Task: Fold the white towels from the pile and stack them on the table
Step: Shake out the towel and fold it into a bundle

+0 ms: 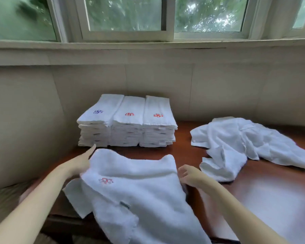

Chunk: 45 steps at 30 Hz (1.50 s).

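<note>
- head view: a towel (139,194) is laid on the near part of the table (271,199), with its near end hung over the edge.
- the left grip (81,162) is held with fingers straight along the towel's far left corner. it is partly covered by the cloth, and the thumb is hidden.
- the right grip (188,175) is seen just beside the towel's right edge, fingers loosely curled. whether cloth is pinched there cannot be told.
- the step in hand is judged to be squaring the towel for a fold.
- both far corners should be taken, the edges matched and the cloth smoothed flat before it is creased, so the emblem is left on top as on the stacks.
- the towel is white, thick and soft, and is likely to sag and shift if only one side is lifted.
- a red flower emblem (106,181) is seen near its left side and a small dark label (125,205) lower down. a flap shows under the left edge.
- three stacks (127,127) are set side by side at the wall.
- the pile (245,141) is crumpled at the right, well apart from them.
</note>
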Tool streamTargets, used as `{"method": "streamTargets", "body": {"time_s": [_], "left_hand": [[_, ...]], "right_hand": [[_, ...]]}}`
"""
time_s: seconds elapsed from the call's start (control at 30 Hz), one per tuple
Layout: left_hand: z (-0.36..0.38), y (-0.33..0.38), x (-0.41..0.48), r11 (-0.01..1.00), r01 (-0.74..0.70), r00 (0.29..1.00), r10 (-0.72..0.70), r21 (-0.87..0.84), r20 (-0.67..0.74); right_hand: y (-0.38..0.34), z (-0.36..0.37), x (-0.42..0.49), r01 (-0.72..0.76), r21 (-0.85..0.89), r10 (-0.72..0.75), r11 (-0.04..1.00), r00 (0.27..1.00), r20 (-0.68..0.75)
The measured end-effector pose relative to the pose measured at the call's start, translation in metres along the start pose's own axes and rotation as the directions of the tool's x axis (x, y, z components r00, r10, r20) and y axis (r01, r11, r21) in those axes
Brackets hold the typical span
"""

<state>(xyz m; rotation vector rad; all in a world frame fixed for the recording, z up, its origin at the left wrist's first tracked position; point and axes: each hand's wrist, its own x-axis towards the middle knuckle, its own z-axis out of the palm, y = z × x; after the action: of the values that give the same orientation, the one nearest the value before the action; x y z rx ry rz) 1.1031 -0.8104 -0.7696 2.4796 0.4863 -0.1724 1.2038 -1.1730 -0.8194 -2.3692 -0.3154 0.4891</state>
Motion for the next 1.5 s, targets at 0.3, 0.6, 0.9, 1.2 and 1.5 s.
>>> {"method": "streamTargets", "body": {"time_s": [0.3, 0.6, 0.9, 1.2, 1.5], "left_hand": [[0.063, 0.032, 0.045, 0.931, -0.189, 0.978, 0.207, 0.312, -0.026], [0.095, 0.094, 0.060, 0.913, -0.395, 0.870, 0.337, 0.098, 0.361], [0.018, 0.168, 0.009, 0.710, -0.699, 0.677, 0.622, -0.082, -0.393], [-0.126, 0.192, -0.037, 0.796, -0.510, 0.378, 0.548, 0.326, -0.746], [-0.117, 0.178, -0.067, 0.890, 0.084, 0.544, 0.336, 0.448, -0.769]], "right_hand": [[-0.061, 0.040, 0.045, 0.203, -0.279, -0.167, 0.939, 0.975, 0.149], [-0.053, -0.010, 0.029, 0.098, 0.447, -0.332, 0.889, 0.810, 0.483], [-0.063, -0.028, 0.013, 0.241, 0.300, -0.373, 0.923, 0.748, 0.548], [-0.085, -0.099, -0.030, 0.103, -0.503, -0.027, 0.858, 0.987, 0.156], [-0.063, -0.182, -0.109, -0.041, -0.095, -0.061, 0.995, 0.508, -0.859]]}}
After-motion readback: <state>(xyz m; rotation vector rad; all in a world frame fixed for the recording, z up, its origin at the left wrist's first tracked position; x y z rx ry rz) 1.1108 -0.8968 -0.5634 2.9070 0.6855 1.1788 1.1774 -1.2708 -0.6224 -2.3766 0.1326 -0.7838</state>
